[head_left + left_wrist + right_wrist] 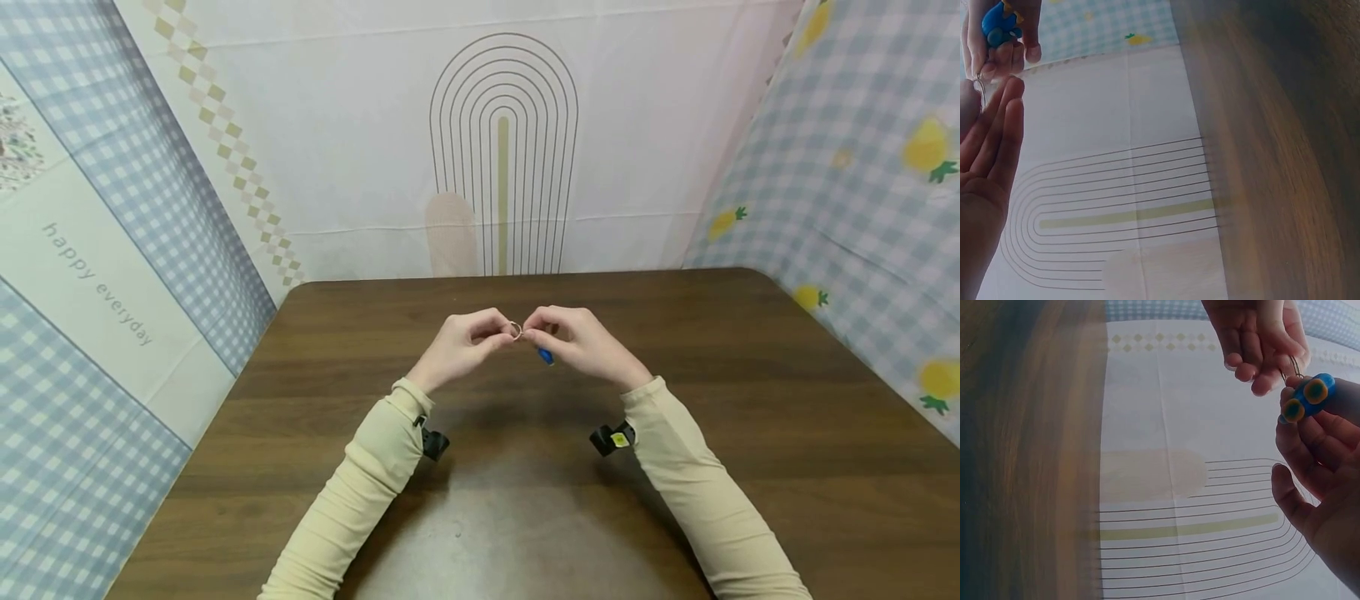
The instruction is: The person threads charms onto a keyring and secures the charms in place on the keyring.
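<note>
Over the middle of the table, my left hand (459, 348) pinches a thin metal key ring (519, 332) between thumb and forefinger. Facing it, my right hand (587, 343) pinches the ring's other side, where the keychain joins. A small blue keychain figure (545, 357) hangs below the right fingertips. In the left wrist view the figure (999, 28) shows a yellow-orange crest, and the ring (981, 90) spans the short gap between the hands. Two round orange-and-dark spots mark the blue figure (1309, 399) in the right wrist view. Fingertips partly hide the ring.
Both hands are above a dark wooden table (360, 500). A white cloth (345, 150) with printed arches hangs behind its far edge. Checkered cloths (870, 200) hang at the sides. Each wrist wears a black camera (435, 444) under a cream sleeve.
</note>
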`<action>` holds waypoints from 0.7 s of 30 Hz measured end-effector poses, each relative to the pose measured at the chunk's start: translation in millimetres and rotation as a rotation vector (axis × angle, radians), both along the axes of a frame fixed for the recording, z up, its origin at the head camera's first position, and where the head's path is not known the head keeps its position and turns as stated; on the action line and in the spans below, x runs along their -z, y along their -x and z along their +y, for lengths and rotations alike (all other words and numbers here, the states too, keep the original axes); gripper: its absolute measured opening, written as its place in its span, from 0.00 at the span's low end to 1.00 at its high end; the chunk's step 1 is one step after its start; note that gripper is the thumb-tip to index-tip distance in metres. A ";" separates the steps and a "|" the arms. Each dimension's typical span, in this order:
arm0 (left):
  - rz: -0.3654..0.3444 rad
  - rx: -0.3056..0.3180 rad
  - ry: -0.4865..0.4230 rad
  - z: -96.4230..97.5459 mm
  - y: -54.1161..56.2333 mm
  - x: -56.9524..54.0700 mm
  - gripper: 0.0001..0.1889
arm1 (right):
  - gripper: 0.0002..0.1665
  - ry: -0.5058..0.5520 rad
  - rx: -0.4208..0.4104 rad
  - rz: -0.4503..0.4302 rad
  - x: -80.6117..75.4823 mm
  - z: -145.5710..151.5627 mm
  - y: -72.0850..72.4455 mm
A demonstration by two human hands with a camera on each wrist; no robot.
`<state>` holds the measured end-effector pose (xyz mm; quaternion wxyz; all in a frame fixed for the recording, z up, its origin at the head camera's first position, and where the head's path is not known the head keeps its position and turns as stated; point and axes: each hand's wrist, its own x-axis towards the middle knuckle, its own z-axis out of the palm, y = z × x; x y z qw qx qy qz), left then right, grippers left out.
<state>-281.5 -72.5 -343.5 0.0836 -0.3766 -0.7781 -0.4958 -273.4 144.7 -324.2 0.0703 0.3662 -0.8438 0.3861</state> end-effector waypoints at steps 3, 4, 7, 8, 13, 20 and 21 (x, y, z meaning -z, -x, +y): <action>0.004 -0.001 -0.010 -0.2 -1.3 0.1 0.02 | 0.06 -0.002 0.009 -0.008 -0.3 0.8 -0.1; 0.007 -0.007 -0.014 0.0 -2.1 0.3 0.03 | 0.06 -0.003 0.007 -0.011 -0.1 0.9 0.2; 0.024 -0.037 -0.020 1.5 -3.6 1.4 0.08 | 0.05 -0.001 0.000 -0.014 0.4 0.4 -0.2; 0.030 -0.047 -0.020 1.9 -3.6 1.8 0.08 | 0.05 0.000 -0.003 -0.014 0.8 0.1 -0.3; 0.112 -0.070 0.007 3.1 -2.1 2.4 0.03 | 0.05 0.004 0.005 -0.015 2.1 -1.0 -0.3; 0.197 -0.070 0.014 2.4 -0.3 2.1 0.03 | 0.05 0.004 0.000 -0.006 3.4 -0.8 2.7; 0.192 -0.065 0.014 2.1 -0.3 1.6 0.04 | 0.05 0.005 -0.005 -0.006 3.0 -0.5 2.7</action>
